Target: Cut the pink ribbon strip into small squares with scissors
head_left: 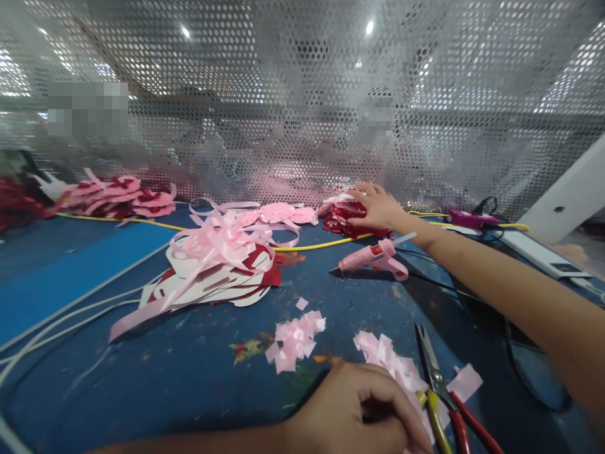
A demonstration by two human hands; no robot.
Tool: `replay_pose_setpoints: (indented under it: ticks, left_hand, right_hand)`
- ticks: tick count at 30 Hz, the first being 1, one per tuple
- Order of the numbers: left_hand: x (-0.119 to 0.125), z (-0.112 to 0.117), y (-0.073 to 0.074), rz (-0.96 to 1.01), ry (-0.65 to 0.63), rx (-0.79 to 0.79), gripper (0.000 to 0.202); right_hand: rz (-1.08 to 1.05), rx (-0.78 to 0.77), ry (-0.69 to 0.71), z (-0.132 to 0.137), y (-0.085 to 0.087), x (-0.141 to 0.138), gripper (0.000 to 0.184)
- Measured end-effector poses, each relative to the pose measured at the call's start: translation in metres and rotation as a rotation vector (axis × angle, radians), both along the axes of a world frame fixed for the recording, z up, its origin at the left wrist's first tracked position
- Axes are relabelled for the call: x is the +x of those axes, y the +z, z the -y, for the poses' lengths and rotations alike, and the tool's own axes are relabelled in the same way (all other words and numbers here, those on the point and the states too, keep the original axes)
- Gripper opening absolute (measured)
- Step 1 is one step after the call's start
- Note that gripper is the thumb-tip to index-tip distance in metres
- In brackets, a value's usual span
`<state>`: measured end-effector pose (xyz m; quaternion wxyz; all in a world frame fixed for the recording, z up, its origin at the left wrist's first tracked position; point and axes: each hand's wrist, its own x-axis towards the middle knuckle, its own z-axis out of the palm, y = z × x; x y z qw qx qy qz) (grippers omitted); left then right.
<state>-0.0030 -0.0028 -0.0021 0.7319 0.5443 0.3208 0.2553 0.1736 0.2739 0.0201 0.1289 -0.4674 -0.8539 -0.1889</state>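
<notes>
At the back, my right hand reaches over a stack of red and pink cut pieces, its fingers and thumb apart against the stack's near side and top. My left hand is low in the middle, fingers curled beside a heap of small pale pink ribbon squares. Whatever lies inside its curl is hidden. Just right of it lie scissors with red handles, half over a yellow-handled tool. A pink hot glue gun rests on the table, below my right hand.
White and red heart-like cutouts lie under a tangle of pink ribbon. Another small group of pink squares sits mid-table. A yellow cable, white cables and a power strip cross the table. Perforated metal stands behind.
</notes>
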Motion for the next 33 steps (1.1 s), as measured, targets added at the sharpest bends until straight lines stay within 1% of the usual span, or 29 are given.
replay_pose_setpoints:
  ticks: [1, 2, 3, 7, 10, 13, 15, 17, 19, 21, 24, 27, 30, 33]
  left_hand:
    - [0.000, 0.000, 0.001, 0.000, 0.011, 0.002, 0.021]
    - [0.000, 0.001, 0.001, 0.003, 0.020, 0.006, 0.017]
    - [0.000, 0.001, 0.002, 0.006, 0.024, 0.014, 0.014]
    - [0.001, 0.001, 0.001, 0.007, 0.003, 0.051, 0.015]
    - [0.001, 0.001, -0.002, 0.009, 0.007, 0.059, 0.016]
    - [0.000, 0.001, -0.004, 0.013, -0.001, 0.048, 0.022]
    - [-0.001, 0.002, -0.005, -0.002, -0.016, 0.052, 0.027]
    - [-0.001, 0.003, -0.006, -0.016, -0.015, 0.044, 0.029]
    - [-0.001, 0.004, -0.005, -0.017, 0.003, 0.024, 0.029]
    - [0.000, 0.005, -0.002, 0.006, 0.014, 0.017, 0.027]
    - [0.001, 0.005, 0.001, 0.030, 0.019, -0.001, 0.023]
    - [0.002, 0.006, 0.002, 0.038, 0.017, -0.022, 0.020]
    - [0.002, 0.006, 0.000, 0.044, 0.015, 0.029, 0.019]
    - [0.001, 0.007, -0.003, 0.041, 0.000, 0.086, 0.022]
  right_hand:
    - [0.007, 0.001, 0.009, 0.002, -0.002, -0.003, 0.074]
    - [0.017, 0.001, 0.020, 0.005, -0.005, -0.006, 0.077]
    - [0.028, 0.001, 0.031, 0.007, -0.008, -0.008, 0.076]
    - [0.088, 0.006, 0.080, 0.009, -0.013, -0.017, 0.059]
    - [0.130, -0.001, 0.092, 0.001, -0.009, -0.020, 0.057]
    - [0.156, -0.007, 0.087, -0.008, -0.004, -0.023, 0.059]
    - [0.170, -0.010, 0.090, -0.011, -0.001, -0.024, 0.062]
    - [0.188, -0.021, 0.106, -0.011, 0.004, -0.023, 0.069]
    - [0.209, -0.044, 0.140, -0.009, 0.011, -0.019, 0.077]
    - [0.230, -0.069, 0.182, -0.007, 0.022, -0.013, 0.079]
    - [0.254, -0.085, 0.215, -0.003, 0.041, -0.002, 0.072]
    - [0.275, -0.089, 0.214, 0.004, 0.059, 0.005, 0.064]
    - [0.281, -0.096, 0.203, 0.012, 0.075, 0.001, 0.062]
    - [0.257, -0.116, 0.187, 0.018, 0.092, -0.019, 0.074]
